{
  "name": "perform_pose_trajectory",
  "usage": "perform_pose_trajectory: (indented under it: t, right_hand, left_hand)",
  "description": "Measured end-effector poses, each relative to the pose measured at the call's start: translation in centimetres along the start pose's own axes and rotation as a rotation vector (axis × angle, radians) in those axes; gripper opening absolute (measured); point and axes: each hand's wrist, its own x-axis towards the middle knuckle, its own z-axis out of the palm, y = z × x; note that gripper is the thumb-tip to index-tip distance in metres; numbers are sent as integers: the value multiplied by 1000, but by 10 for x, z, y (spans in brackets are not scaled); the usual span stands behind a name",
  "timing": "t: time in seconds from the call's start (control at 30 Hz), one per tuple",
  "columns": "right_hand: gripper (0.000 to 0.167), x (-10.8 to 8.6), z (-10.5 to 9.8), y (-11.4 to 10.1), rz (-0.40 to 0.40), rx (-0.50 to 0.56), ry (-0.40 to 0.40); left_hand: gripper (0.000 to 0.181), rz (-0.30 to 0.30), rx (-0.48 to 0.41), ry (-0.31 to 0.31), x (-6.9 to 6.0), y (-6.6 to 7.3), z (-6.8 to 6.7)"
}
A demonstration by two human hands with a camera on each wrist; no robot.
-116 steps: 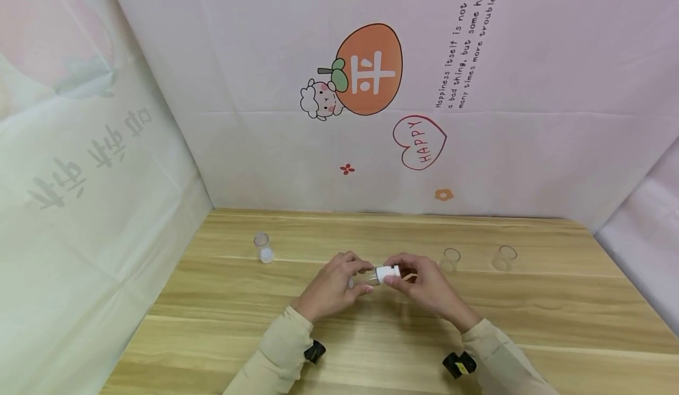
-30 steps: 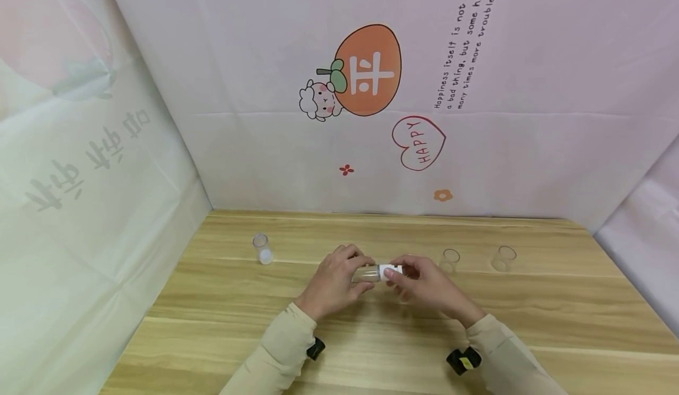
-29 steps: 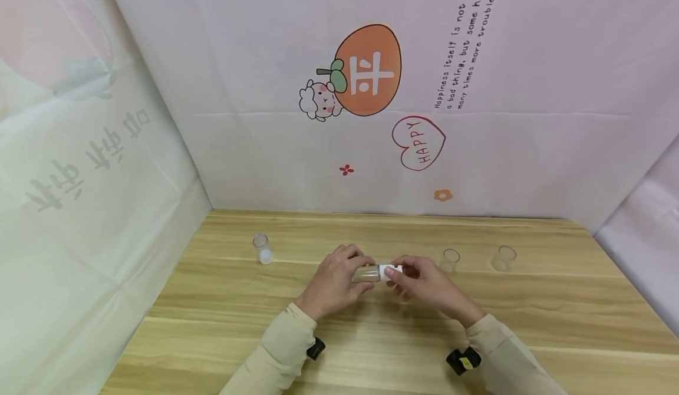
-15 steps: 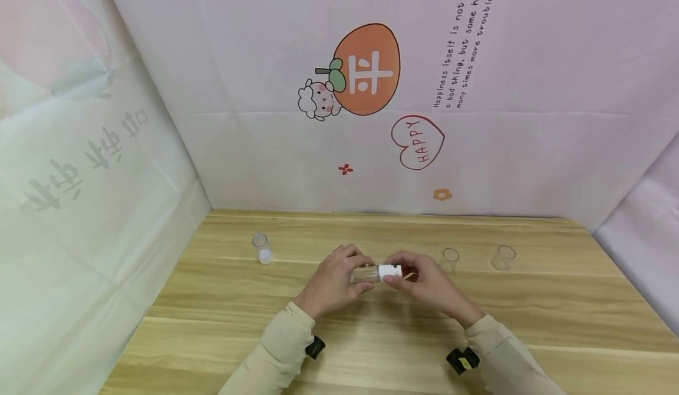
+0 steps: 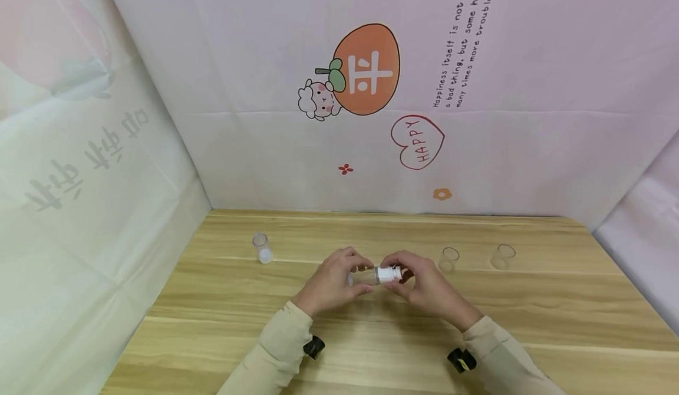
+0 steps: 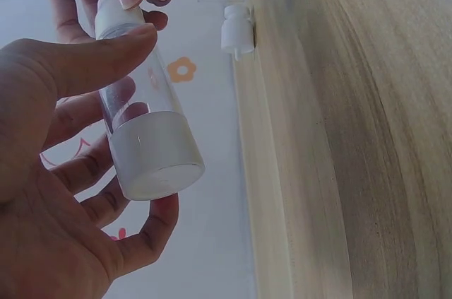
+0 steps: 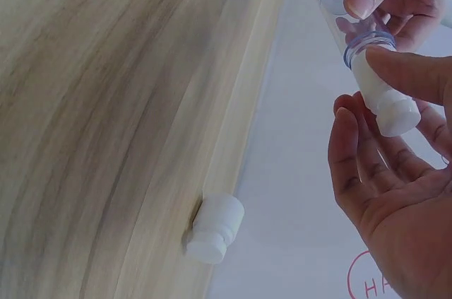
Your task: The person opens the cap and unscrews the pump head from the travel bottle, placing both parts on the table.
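Observation:
A small pump bottle point(image 5: 363, 276) lies sideways above the table, held between both hands. It has a clear body with a white base point(image 6: 159, 157). My left hand point(image 5: 331, 280) grips the clear body, thumb on one side and fingers behind. At the other end is a white pump top point(image 7: 378, 83) with a narrower tip. My right hand point(image 5: 427, 283) holds this top, thumb on the near side, some fingers spread off it in the right wrist view. Whether the top is threaded fully on cannot be told.
Two clear caps point(image 5: 449, 259) stand at the right of the wooden table point(image 5: 371, 348). A clear cylinder with a white base point(image 5: 262, 247) is at the left. Both wrist views show a loose white pump piece point(image 6: 238, 30) on the table. A printed cloth wall closes the back.
The bottle stays between the hands. My right fingers have shifted around the white top several times; its thumb now sits lower, so more white shows in the head view.

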Motion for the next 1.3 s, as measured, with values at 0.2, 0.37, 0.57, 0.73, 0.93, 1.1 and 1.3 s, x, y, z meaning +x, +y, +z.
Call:
perform_pose_trajectory:
  t: [0.2, 0.37, 0.57, 0.73, 0.93, 1.1, 1.3]
  right_hand:
    - [44, 1, -1, -1, 59, 32, -10]
    - [42, 2, -3, -1, 204, 93, -10]
    - [41, 2, -8, -3, 395, 224, -38]
    - [39, 4, -10, -4, 479, 407, -99]
    - [35, 4, -11, -6, 488, 445, -115]
    - [31, 4, -9, -6, 434, 395, -97]
    - [24, 3, -5, -1, 250, 231, -61]
  left_hand:
    - [35, 0, 9, 15, 0, -1, 0]
    - [35, 7, 21, 29, 0, 0, -1]
    - [34, 25, 33, 57, 1, 1, 0]
    - [34, 37, 53, 71, 1, 3, 0]
    - [34, 40, 60, 66, 1, 4, 1]
    - [32, 43, 54, 64, 1, 3, 1]
    - [33, 10, 3, 33, 0, 2, 1]
